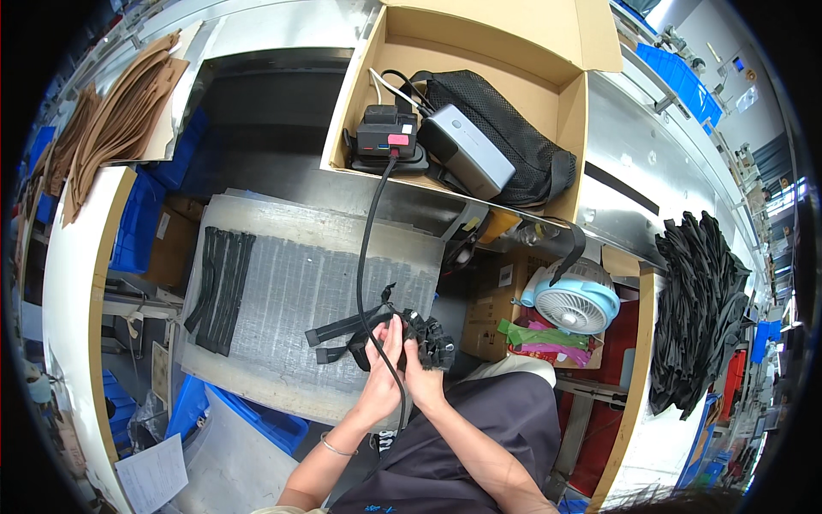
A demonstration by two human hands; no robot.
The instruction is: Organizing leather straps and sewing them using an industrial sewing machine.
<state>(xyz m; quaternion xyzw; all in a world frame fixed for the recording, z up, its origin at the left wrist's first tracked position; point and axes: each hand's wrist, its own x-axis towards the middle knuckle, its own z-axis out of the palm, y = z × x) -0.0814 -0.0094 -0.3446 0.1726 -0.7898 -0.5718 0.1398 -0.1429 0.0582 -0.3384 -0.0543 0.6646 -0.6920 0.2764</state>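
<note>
"Two hands meet near the middle of the scene; what do we find between them?"

"We find a bundle of black strips [432, 341], gathered above the near edge of the tabletop [274, 377], right of its centre. Several ends stick out to the left."

"How do we read each hand?"

"The right hand [422, 377] is narrow and holds the bundle from its near side, thumb upward. The left hand [384, 364] lies just beside it, touching the bundle, its fingers nearly straight and close together; we cannot tell whether they grip. We note a bangle [338, 447] on the left wrist."

"Which line crosses our view?"

"A dark cable [366, 248], running from a black device [385, 130] at the far side, in front of the left hand, toward the near edge."

"And around the hands?"

"To the left we see a row of black strips [221, 291], laid side by side on the tabletop. Beyond stands an open cardboard box [522, 53] with a grey block-shaped device [471, 150] and a black mesh pouch [522, 120]. To the right we mark a pale blue fan [578, 307], green strips [544, 337] near it and, farther right, a heap of black strips [698, 313]. Brown strips [128, 103] lie far left."
</note>
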